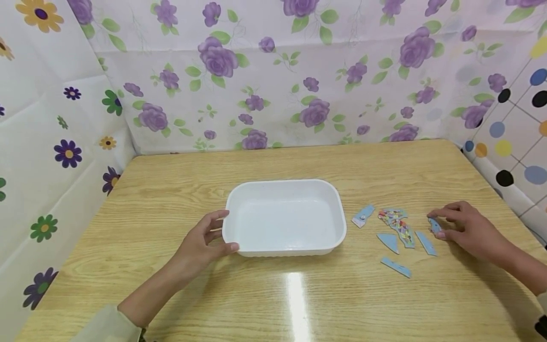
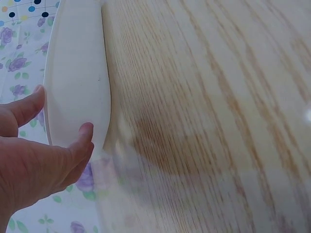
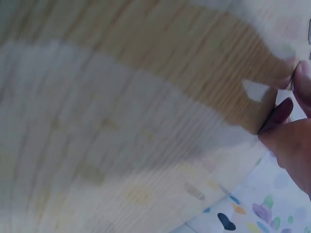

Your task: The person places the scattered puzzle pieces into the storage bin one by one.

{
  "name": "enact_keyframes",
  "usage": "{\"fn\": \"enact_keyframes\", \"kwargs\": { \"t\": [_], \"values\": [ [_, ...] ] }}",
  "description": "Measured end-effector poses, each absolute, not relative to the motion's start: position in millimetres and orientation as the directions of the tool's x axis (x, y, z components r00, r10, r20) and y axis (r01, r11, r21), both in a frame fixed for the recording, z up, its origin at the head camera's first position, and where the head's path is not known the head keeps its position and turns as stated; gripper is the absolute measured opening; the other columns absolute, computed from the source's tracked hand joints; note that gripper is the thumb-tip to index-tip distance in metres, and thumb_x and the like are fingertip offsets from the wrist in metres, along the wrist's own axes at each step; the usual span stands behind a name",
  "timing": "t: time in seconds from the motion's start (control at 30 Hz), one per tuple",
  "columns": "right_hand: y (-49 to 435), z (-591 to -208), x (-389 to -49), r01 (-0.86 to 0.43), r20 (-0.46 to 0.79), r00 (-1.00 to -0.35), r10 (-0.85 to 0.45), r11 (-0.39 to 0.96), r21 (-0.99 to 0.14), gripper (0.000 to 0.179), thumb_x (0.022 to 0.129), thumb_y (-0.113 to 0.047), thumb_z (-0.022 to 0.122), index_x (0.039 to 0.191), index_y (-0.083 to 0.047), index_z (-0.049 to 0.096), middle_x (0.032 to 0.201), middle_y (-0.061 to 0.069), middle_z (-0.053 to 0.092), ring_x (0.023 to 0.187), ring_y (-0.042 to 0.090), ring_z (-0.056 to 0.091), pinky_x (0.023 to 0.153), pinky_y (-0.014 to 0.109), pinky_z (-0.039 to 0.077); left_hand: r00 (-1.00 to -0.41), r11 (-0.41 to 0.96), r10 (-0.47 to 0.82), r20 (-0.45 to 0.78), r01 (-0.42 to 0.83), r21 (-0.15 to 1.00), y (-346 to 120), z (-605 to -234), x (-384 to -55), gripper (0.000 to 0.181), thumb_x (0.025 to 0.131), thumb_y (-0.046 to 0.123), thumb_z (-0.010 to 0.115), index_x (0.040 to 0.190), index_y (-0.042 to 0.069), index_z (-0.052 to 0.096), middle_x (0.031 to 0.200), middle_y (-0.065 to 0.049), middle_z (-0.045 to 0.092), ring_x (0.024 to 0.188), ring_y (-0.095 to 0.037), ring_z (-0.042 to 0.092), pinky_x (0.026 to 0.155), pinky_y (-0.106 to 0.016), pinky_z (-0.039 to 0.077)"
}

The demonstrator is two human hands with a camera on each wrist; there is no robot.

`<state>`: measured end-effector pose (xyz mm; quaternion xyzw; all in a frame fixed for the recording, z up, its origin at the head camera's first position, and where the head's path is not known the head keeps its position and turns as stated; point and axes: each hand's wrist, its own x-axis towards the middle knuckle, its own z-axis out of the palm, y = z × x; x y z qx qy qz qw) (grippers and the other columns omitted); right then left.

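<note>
A white rectangular plastic tub [image 1: 284, 223] stands on the wooden table. My left hand [image 1: 205, 240] holds its left end, thumb at the front corner and fingers along the left rim; the left wrist view shows this hand [image 2: 53, 145] against the tub's outer wall [image 2: 77, 68]. At the right, my right hand [image 1: 472, 232] pinches a small light-blue puzzle piece [image 1: 435, 225] between thumb and fingers. Its dark thin edge shows between the fingertips [image 3: 282, 114] in the right wrist view. Beside it lie several flat puzzle pieces, among them a multicoloured one [image 1: 403, 232] and a blue triangular one [image 1: 388, 241].
More pieces lie between tub and right hand: a blue and white one [image 1: 363, 216], a blue strip [image 1: 426, 243] and another strip [image 1: 395, 267] nearer the front. Flowered sheeting [image 1: 265, 71] hangs behind the table [image 1: 179, 175], with patterned sheeting at both sides.
</note>
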<state>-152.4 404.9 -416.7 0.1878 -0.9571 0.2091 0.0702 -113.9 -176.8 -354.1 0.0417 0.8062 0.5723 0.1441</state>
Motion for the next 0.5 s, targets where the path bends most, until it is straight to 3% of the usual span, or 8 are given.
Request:
{"fn": "enact_keyframes", "kwargs": {
  "t": [0.13,0.3,0.5],
  "values": [
    [410.7,-413.1,-152.5,-0.389,0.169,-0.921,-0.352,0.791,-0.472,0.043,0.081,-0.005,0.076,0.121,-0.004,0.064,0.116,0.01,0.045,0.094,-0.006,0.033,0.064,0.016,0.035,-0.955,0.348,0.233,-0.185,-0.096,0.933,-176.9,-354.5,-113.8,0.082,0.082,0.027,0.078,0.147,0.016,0.03,0.14,-0.011,0.044,0.132,-0.03,0.043,0.097,-0.038,0.049],
    [411.7,-413.0,-154.2,-0.383,0.15,-0.921,-0.36,0.756,-0.531,0.044,0.08,-0.001,0.076,0.122,-0.001,0.063,0.116,0.01,0.042,0.093,-0.005,0.032,0.063,0.017,0.032,-0.956,0.359,0.227,-0.186,-0.096,0.928,-176.9,-356.3,-114.6,0.082,0.08,0.028,0.079,0.147,0.019,0.031,0.139,-0.008,0.044,0.132,-0.028,0.044,0.098,-0.037,0.049],
    [411.2,-416.7,-152.2,-0.387,0.193,-0.922,-0.336,0.795,-0.467,0.04,0.078,-0.002,0.078,0.116,-0.003,0.066,0.113,0.013,0.046,0.097,-0.008,0.031,0.065,0.015,0.034,-0.956,0.356,0.231,-0.182,-0.091,0.93,-177.3,-356.9,-114.7,0.082,0.081,0.028,0.078,0.147,0.018,0.031,0.139,-0.009,0.044,0.132,-0.029,0.044,0.097,-0.037,0.049]
  ]
}}
